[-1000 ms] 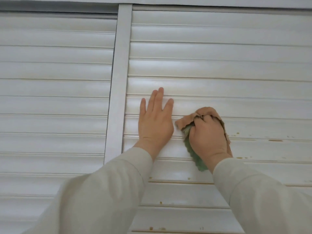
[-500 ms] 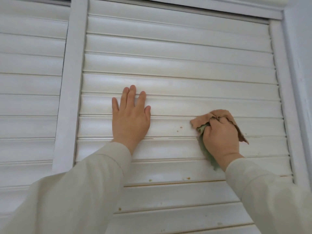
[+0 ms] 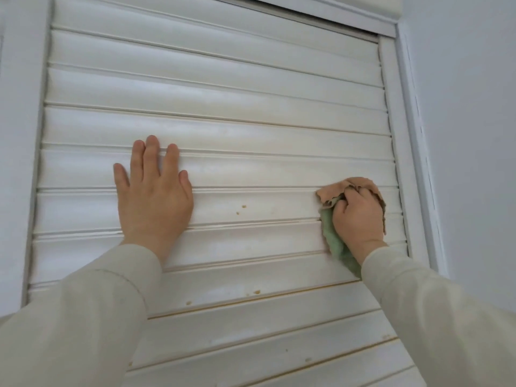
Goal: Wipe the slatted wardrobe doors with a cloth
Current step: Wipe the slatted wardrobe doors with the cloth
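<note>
On the ridged white slatted door (image 3: 251, 129), left hand (image 3: 153, 202) lies flat; right hand (image 3: 358, 219) grips crumpled cloth (image 3: 335, 241)

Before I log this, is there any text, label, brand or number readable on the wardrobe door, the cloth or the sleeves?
None: no text, label, brand or number shows on the slatted door, the cloth, the sleeves or the wall.

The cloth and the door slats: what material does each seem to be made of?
Cloth: soft fabric, probably microfibre, tan one side and green the other; it crumples in the right hand. Slats: white painted, slightly glossy, perhaps wood or plastic; yellowish edges show where the finish looks worn.
</note>
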Available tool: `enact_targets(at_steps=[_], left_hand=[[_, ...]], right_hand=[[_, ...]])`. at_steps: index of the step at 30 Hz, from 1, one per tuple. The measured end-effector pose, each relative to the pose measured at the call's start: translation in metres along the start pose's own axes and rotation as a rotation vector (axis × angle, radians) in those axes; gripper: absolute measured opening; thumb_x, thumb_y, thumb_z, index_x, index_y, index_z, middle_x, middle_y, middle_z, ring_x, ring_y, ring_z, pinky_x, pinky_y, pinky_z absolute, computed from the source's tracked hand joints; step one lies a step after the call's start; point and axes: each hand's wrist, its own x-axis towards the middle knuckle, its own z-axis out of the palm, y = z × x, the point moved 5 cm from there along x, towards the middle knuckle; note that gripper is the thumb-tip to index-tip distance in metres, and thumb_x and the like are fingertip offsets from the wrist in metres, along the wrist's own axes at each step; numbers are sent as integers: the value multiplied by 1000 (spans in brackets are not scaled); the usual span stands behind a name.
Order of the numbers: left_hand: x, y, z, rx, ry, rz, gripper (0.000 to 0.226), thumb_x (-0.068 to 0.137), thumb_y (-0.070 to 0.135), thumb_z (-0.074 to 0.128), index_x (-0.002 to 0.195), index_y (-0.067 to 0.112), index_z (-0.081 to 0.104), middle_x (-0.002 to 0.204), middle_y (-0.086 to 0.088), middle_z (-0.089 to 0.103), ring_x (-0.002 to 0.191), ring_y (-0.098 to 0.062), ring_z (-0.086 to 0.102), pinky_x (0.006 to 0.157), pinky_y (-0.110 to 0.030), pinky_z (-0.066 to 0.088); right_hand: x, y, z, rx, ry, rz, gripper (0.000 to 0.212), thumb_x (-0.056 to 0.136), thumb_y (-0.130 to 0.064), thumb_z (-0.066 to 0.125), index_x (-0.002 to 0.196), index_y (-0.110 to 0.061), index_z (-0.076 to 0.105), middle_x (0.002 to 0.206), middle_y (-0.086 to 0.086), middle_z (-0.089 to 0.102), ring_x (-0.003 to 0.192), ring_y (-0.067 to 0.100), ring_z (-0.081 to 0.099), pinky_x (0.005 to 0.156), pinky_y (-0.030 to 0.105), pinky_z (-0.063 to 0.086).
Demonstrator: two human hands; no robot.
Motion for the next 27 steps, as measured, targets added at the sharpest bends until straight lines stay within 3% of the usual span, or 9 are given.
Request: enact_targets(at_steps=[4, 9, 13, 17, 21, 23, 25, 27], left_hand=[[-2, 4, 0, -16, 4, -31, 50, 102, 30, 39, 150, 16, 35, 160, -12, 26, 149, -32, 17, 116, -61, 15], [-1, 1, 0, -12, 7, -39, 51, 102, 31, 39, 150, 17, 37, 160, -12, 28, 149, -31, 18, 117, -60, 16], [-2, 1, 1, 9, 41, -19, 52, 100, 34, 33, 149, 16, 38, 158, -13, 30, 148, -33, 21, 115, -61, 19], [-3, 3, -1, 16, 55, -19, 52, 100, 34, 33, 149, 15, 38, 157, -15, 30, 148, -34, 22, 115, -61, 19], [-4, 2, -3, 14, 50, -17, 50, 101, 30, 40, 149, 15, 37, 158, -14, 30, 148, -34, 21, 115, -60, 18], [-4, 1, -3, 12, 51, -21, 50, 101, 30, 42, 149, 15, 38, 158, -14, 30, 148, -34, 21, 115, -60, 18], [-4, 1, -1, 9, 49, -21, 50, 102, 29, 41, 149, 14, 37, 158, -14, 29, 148, -34, 20, 115, -60, 18], [-4, 2, 0, 9, 46, -10, 49, 102, 29, 41, 149, 14, 36, 158, -15, 28, 148, -35, 19, 115, -61, 18]], right_hand=[[28, 69, -17, -77, -1, 227, 27, 92, -16, 47, 107, 1, 62, 111, 23, 63, 105, 40, 57, 95, 42, 45], [33, 79, -13, -51, -2, 382, 33, 92, -18, 45, 115, 2, 57, 114, 27, 61, 107, 44, 56, 98, 46, 46], [16, 54, -12, -37, 24, 238, 24, 92, -17, 49, 107, -3, 61, 99, 18, 65, 91, 38, 60, 86, 45, 52], [-12, 27, 7, 72, -15, 24, 28, 97, -14, 48, 120, -2, 59, 110, 24, 62, 100, 40, 56, 89, 42, 44], [-20, 79, 19, 53, -123, 378, 54, 103, -36, 26, 150, -8, 29, 149, 24, 38, 136, 41, 37, 116, 46, 26], [-18, 88, 19, 89, -142, 482, 58, 104, -37, 24, 155, -10, 18, 155, 25, 28, 140, 43, 30, 118, 48, 22], [-19, 69, 20, 105, -169, 446, 56, 105, -35, 27, 154, -7, 19, 154, 27, 30, 138, 44, 31, 116, 47, 21], [-31, 34, 24, 109, -224, 276, 55, 105, -35, 29, 149, -2, 28, 150, 26, 37, 136, 41, 35, 114, 44, 23]])
